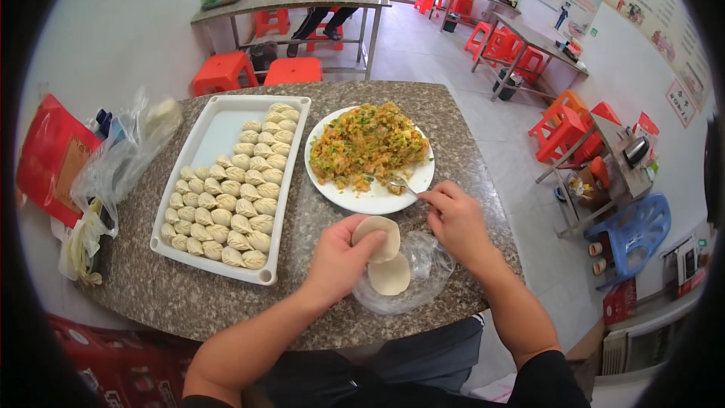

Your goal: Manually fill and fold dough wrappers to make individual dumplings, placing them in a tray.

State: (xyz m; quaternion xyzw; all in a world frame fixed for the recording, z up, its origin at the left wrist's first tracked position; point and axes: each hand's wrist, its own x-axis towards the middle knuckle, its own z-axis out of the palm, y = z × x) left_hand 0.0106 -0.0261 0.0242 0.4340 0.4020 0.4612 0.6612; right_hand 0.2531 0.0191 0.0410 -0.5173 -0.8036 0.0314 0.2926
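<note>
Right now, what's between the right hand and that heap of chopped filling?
A metal spoon: the head view shows its handle in the right hand and its bowl by the near edge of the filling, over the white plate.

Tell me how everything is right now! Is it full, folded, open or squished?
Upper wrapper: round, unfolded, unfilled
Left hand's grip: closed on the upper wrapper
Clear bag: crumpled
Lower wrapper: unfolded, lying over the clear bag
Filling: heaped loosely
Spoon: bowl end at the filling's edge
Right hand's grip: closed on the spoon
Plate: well filled
Dumplings: pleated shut
Tray: partly filled
Nearest red stools: upright
</note>
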